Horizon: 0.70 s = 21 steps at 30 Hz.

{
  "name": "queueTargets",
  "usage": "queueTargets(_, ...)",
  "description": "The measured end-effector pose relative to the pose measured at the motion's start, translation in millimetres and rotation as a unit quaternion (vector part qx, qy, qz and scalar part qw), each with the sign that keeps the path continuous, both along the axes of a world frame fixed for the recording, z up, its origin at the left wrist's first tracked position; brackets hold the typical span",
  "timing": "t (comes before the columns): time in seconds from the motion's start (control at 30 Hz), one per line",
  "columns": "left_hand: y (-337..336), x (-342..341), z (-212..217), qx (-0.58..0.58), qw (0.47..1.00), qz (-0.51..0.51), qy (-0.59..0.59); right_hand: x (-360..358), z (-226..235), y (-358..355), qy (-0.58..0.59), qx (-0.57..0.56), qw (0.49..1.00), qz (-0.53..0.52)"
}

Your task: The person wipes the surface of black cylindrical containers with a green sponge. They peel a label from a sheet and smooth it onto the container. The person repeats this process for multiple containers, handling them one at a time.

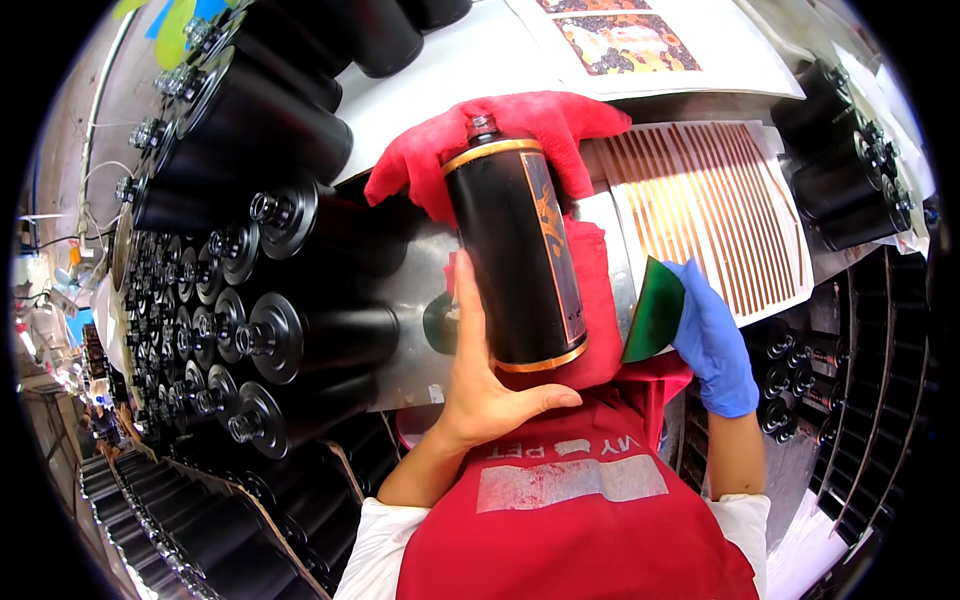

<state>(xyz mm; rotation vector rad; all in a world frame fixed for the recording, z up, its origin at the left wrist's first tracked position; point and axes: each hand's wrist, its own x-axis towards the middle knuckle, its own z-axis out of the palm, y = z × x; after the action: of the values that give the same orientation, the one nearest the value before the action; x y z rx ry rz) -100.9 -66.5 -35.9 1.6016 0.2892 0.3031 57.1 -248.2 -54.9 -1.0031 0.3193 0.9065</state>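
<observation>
A black glass bottle [508, 260] with gold bands near its shoulder and base lies on a bunched red cloth [540, 115], its neck pointing away from me. On its right side is a dark panel with a gold pattern. My bare left hand [487, 375] rests along the bottle's lower left side, fingers stretched out and thumb spread below the base. In a blue glove, my right hand [712, 340] is closed on a thin, curved green scraper [655, 312], held just right of the bottle and apart from it.
Right of the cloth lies a white sheet [790, 225] of gold strips. A printed sheet [630, 42] with dark decals lies at the back. Many black bottles [270, 338] crowd the left, and others [850, 180] stand at the right. A metal work surface [400, 345] shows beneath.
</observation>
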Motion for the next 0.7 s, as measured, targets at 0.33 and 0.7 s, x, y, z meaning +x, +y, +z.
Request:
queueTargets(0.33,2.7,-1.1,-21.8,0.114,0.992,0.047,-0.012,-80.8,73.8,34.9,-0.55,-0.277,0.749,0.245)
queueTargets(0.7,0.6,15.9,12.2,0.468,0.884,-0.01,-0.007,-82.8,64.2,34.7,-0.548,-0.229,0.769,0.237)
